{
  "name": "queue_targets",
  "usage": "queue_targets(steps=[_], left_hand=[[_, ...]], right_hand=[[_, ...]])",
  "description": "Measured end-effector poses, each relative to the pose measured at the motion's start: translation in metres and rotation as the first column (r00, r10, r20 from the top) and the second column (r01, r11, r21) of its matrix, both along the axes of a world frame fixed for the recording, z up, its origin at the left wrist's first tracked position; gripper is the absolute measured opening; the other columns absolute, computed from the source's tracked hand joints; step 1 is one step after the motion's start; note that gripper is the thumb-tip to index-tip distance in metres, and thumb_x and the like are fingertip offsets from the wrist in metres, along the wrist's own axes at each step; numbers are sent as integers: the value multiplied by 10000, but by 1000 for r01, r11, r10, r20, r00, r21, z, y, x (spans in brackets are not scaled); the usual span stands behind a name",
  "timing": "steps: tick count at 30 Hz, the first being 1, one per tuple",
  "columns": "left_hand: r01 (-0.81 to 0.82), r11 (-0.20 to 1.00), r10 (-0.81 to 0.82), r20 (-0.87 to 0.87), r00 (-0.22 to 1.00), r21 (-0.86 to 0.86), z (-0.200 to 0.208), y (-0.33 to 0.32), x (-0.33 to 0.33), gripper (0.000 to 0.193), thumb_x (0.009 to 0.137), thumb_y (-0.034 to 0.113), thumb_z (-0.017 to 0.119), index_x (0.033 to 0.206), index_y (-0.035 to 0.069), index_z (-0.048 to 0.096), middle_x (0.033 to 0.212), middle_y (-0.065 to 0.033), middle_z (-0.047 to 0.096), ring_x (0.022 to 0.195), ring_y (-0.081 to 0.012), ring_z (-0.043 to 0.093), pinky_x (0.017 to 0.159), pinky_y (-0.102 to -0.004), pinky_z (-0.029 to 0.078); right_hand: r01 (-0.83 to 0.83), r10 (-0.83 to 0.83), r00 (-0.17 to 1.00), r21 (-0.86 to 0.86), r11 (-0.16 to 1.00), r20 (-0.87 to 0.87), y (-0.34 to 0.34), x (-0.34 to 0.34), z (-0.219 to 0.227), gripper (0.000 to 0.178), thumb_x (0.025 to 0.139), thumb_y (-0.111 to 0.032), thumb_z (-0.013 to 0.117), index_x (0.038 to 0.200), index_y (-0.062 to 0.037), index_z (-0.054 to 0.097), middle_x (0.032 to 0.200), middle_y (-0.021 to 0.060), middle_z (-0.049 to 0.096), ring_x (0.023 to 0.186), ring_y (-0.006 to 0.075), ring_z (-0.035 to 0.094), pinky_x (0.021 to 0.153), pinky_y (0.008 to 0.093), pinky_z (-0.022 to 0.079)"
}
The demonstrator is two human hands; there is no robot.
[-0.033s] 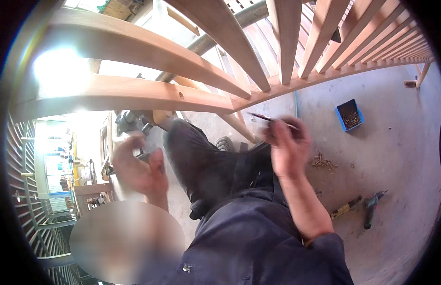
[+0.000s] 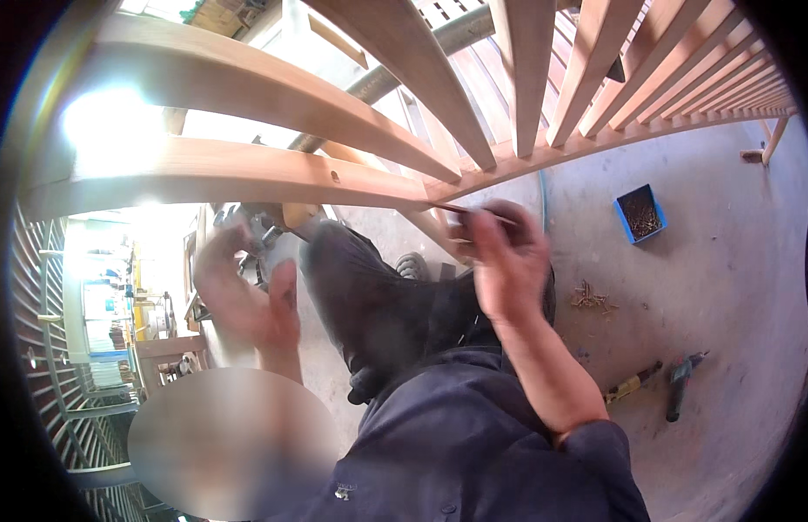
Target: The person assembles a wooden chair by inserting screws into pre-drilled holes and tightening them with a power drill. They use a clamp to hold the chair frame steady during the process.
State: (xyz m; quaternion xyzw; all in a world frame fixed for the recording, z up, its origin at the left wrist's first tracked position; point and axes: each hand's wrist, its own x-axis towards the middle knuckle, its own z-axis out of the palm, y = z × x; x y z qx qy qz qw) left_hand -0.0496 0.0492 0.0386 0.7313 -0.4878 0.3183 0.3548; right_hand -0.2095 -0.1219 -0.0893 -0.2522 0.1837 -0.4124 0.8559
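One thin dark stick (image 2: 448, 208) is being pinched by the right hand (image 2: 508, 261), with thumb and fingers closed around it. It is being pointed toward ten o'clock, at a corner of the wooden frame (image 2: 360, 183); whether they are touching cannot be told. At nine o'clock from the right hand, the blurred left hand (image 2: 247, 296) is being held up, fingers curled and thumb standing apart, with a trousered knee (image 2: 330, 257) being bent at its two o'clock. From the right hand, a blue box (image 2: 649, 233) of small fasteners is being supported by the floor (image 2: 717, 287) at two o'clock; at four o'clock, loose tan pieces (image 2: 591, 297) are being passed over by the view toward a drill (image 2: 679, 389) lying farther out.
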Motion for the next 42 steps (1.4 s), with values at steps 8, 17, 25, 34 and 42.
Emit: queue_targets(steps=[8,17,25,34,42], left_hand=[[7,880,70,-145,987,476,37,-60,16,864,539,173,961,1329,91,620,1123,-100,714,1051,-280,675,927,-401,524],[-115,858,91,72,993,501,26,-44,38,400,671,447,858,945,168,775,955,-52,730,924,-268,691,827,-405,527],[-58,951,26,109,994,303,14,-44,50,492,595,350,820,975,105,627,954,-63,645,968,-266,634,879,-399,490],[-71,969,49,94,994,238,7,-44,38,515,595,311,789,1027,80,633,950,-47,654,954,-232,622,855,-376,454],[-88,962,59,119,991,257,7,-45,38,446,591,271,765,975,88,631,912,-42,641,924,-216,613,833,-368,454]], right_hand=[[-92,72,994,-280,955,-81,0,55,64,204,977,-146,680,1043,43,644,872,115,728,725,152,715,573,240,560],[-276,134,932,-419,865,-337,-17,67,83,222,939,-174,726,1011,34,693,817,94,724,645,116,673,541,228,507],[1,-66,971,-272,962,-229,22,88,87,353,999,-305,660,1126,24,664,976,95,755,834,94,695,563,196,435],[161,-307,908,-438,884,-286,37,96,78,445,1012,-324,640,1093,111,684,929,119,719,683,110,591,537,218,421],[177,-261,929,-304,936,-263,37,107,72,462,1037,-292,599,1183,146,621,1020,163,686,843,197,655,695,274,541]])
